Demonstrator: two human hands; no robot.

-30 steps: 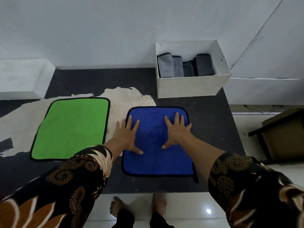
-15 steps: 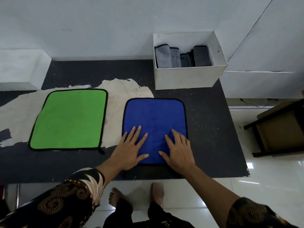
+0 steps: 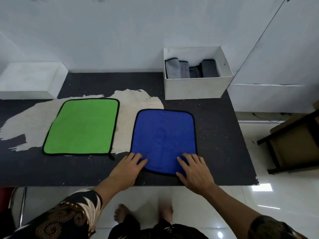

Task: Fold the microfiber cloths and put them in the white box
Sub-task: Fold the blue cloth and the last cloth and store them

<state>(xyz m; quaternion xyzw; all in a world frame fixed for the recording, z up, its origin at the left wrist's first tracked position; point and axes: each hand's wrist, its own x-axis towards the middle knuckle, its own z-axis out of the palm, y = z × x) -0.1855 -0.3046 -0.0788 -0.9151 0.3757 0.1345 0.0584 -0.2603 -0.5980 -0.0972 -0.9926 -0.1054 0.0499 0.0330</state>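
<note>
With left grip (image 3: 126,169) and right grip (image 3: 196,173) wide and flat on near corners of blue black-edged microfiber cloth (image 3: 164,140) on dark worktop (image 3: 215,135), pinch both evenly, then fold away, edges matched.

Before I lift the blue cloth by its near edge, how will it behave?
Probably floppy: the blue cloth lies thin and flat on the table, so unheld corners should droop. Likely light, its plush nap gripping rather than sliding. It should keep a fold, like the grey cloths standing in the white box.
</note>
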